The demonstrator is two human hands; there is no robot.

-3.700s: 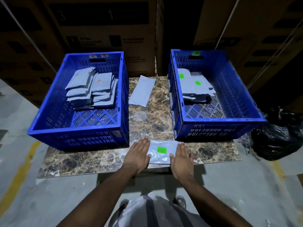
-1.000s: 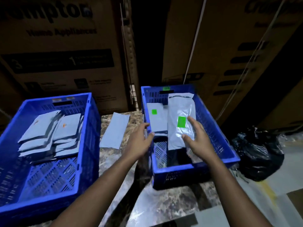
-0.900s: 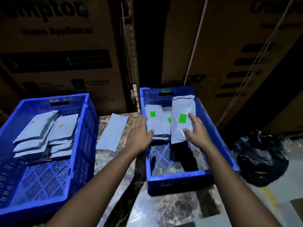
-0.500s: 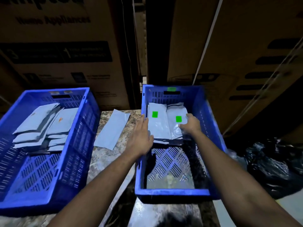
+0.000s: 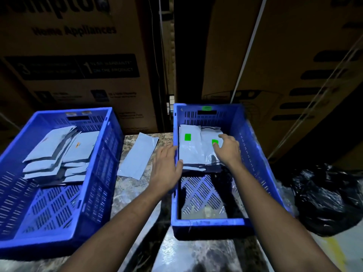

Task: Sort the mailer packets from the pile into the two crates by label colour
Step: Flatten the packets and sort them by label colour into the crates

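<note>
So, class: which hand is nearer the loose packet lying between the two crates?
Left. The left hand hovers just right of the loose packet; the right hand is inside the right crate.

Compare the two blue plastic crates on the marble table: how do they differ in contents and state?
The left blue plastic crate holds overlapping grey mailer packets, one showing an orange mark; the right blue plastic crate holds grey packets with green labels. The left crate is untouched, while the right hand rests on a packet inside the right crate and the left hand is at its wall. Both are slotted, with packets at the far end.
</note>
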